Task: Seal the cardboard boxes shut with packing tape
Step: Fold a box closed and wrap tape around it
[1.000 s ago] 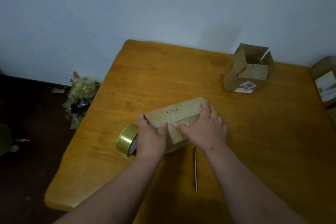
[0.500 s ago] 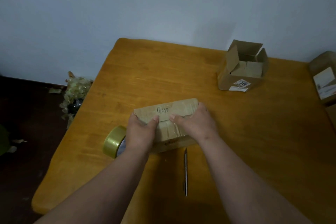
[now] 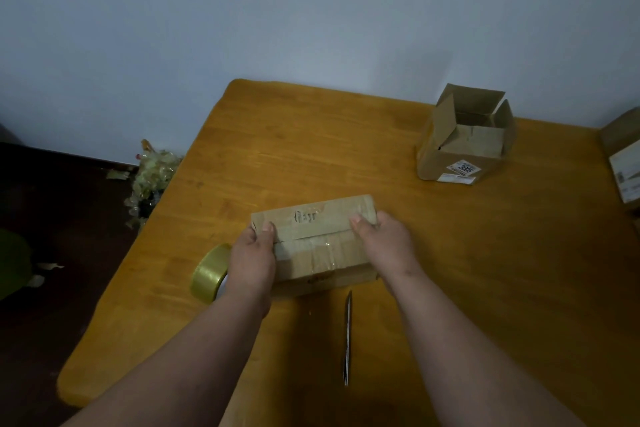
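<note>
Hands slid apart: left hand (image 3: 254, 253) and right hand (image 3: 384, 241) now grip opposite ends of the taped cardboard box (image 3: 317, 243), lying crosswise between them.

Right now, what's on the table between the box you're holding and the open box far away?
Nothing: the head view shows only bare wooden table between the held box and the open box.

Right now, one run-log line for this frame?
left hand grips closed box left end | right hand grips right end | tape roll on table | open box untaped
</note>
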Tool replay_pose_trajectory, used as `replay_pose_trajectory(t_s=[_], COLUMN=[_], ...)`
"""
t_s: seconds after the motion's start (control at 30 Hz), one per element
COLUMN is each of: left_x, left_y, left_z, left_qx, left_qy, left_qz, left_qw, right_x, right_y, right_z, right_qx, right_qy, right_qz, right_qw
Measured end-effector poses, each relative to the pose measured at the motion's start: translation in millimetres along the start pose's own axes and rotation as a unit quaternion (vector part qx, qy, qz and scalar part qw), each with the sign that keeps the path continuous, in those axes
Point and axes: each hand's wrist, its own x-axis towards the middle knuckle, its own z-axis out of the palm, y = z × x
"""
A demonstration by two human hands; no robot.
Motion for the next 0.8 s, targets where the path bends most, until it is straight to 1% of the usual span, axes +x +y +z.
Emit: replay_pose_trajectory(t_s=[0.13, 0.2, 0.27, 0.43, 0.53, 0.67, 0.73, 0.8], left_x=[-1, -1, -1, -7, -7, -9, -15, -29], left_y=[1, 3, 5, 4, 9, 29, 39, 46], left_z=[1, 1, 2, 1, 2, 20, 37, 64], left_qx=[0.029, 0.039, 0.042, 0.036, 0.04, 0.075, 0.095, 0.146], left_qy=[0.016, -0.01, -0.035, -0.036, -0.066, -0.13, -0.174, -0.218], left_qz=[0.021, 0.03, 0.034, 0.027, 0.055, 0.115, 0.141, 0.182], left_qw=[0.999, 0.999, 0.998, 0.998, 0.995, 0.982, 0.97, 0.948], right_x=[-1, -3, -4, -11, -19, -26, -33, -44], right_y=[-2, -4, -5, -4, -2, 3, 12, 27], right_z=[-5, -3, -2, 0, -6, -35, -54, -78], right_qx=[0.026, 0.025, 0.007, 0.028, 0.031, 0.049, 0.062, 0.081], right_qy=[0.0, -0.026, -0.035, -0.016, 0.011, 0.078, 0.125, 0.179], right_qz=[0.019, 0.016, 0.009, -0.003, -0.022, -0.02, -0.002, 0.015], right_qw=[0.999, 0.999, 0.999, 0.999, 0.999, 0.996, 0.99, 0.98])
